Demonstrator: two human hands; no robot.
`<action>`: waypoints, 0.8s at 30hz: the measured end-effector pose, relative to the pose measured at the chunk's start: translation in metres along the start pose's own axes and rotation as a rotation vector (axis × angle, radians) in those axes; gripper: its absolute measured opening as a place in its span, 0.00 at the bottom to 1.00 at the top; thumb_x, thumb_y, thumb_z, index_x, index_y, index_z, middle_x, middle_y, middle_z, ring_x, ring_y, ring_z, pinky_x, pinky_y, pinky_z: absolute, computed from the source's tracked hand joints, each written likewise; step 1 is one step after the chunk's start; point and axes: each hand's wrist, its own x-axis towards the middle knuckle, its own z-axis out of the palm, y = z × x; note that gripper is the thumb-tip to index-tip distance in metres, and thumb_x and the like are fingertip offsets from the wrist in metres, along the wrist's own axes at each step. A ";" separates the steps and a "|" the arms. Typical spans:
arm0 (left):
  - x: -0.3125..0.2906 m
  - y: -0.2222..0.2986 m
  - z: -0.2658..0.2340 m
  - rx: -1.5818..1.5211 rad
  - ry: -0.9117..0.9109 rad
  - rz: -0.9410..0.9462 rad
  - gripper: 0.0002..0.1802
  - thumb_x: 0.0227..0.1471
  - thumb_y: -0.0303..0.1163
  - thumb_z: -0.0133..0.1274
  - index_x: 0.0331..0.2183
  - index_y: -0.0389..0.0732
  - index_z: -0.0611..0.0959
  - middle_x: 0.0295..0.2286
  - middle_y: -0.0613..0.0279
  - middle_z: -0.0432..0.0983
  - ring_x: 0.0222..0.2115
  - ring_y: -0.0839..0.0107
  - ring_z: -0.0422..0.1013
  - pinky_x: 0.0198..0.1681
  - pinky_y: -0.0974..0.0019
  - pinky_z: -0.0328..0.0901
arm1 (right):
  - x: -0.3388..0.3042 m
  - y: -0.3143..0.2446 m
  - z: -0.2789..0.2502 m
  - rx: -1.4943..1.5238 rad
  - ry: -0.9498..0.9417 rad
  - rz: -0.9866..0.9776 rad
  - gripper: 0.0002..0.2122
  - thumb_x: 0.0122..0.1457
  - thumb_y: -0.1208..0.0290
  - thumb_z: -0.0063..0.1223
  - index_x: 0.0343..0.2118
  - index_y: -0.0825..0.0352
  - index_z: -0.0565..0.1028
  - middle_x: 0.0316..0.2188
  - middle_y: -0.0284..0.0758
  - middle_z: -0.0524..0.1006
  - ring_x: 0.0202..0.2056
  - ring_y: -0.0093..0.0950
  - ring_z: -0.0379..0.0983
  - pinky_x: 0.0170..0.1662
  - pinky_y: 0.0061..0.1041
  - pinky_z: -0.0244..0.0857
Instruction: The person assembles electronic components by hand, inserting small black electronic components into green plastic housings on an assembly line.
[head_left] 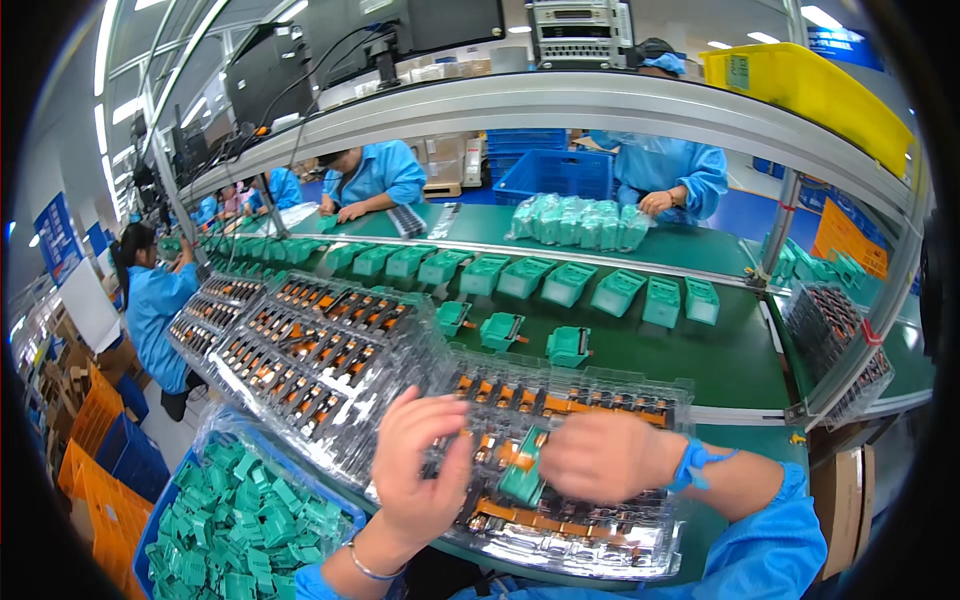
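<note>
Hands (425, 465) over tray (570, 558), bin (352, 513) at left, belt (720, 360) behind

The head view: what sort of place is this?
Most likely an electronics factory's assembly floor. A long green workbench carries a row of matching green plastic parts, clear trays hold many small orange-and-black components, and other people in blue smocks work nearby.
</note>
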 end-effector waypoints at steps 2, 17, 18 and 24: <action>-0.013 0.001 -0.006 -0.081 0.073 -0.127 0.16 0.43 0.17 0.52 0.38 0.35 0.73 0.35 0.56 0.74 0.39 0.63 0.71 0.53 0.51 0.58 | -0.020 0.022 -0.005 -0.112 0.097 0.208 0.07 0.40 0.75 0.53 0.25 0.66 0.70 0.26 0.35 0.71 0.29 0.32 0.70 0.32 0.27 0.66; -0.182 0.031 -0.256 1.315 -0.294 -0.912 0.23 0.49 0.37 0.54 0.45 0.33 0.74 0.40 0.43 0.72 0.42 0.47 0.66 0.48 0.53 0.60 | -0.226 0.163 0.057 0.760 0.193 2.072 0.09 0.47 0.79 0.60 0.26 0.76 0.71 0.24 0.38 0.69 0.24 0.29 0.70 0.28 0.31 0.77; -0.204 0.040 -0.275 1.391 -0.353 -1.036 0.26 0.48 0.40 0.55 0.45 0.34 0.73 0.40 0.43 0.72 0.43 0.47 0.66 0.50 0.51 0.58 | -0.231 0.167 0.064 0.781 0.228 2.096 0.09 0.47 0.79 0.60 0.27 0.77 0.71 0.25 0.39 0.69 0.25 0.29 0.70 0.28 0.30 0.77; -0.248 0.078 -0.314 1.475 -0.579 -1.292 0.30 0.46 0.46 0.55 0.46 0.34 0.74 0.39 0.42 0.73 0.42 0.45 0.65 0.56 0.49 0.51 | -0.253 0.173 0.078 0.917 0.255 2.115 0.13 0.52 0.71 0.57 0.37 0.75 0.70 0.32 0.41 0.70 0.32 0.34 0.70 0.34 0.38 0.74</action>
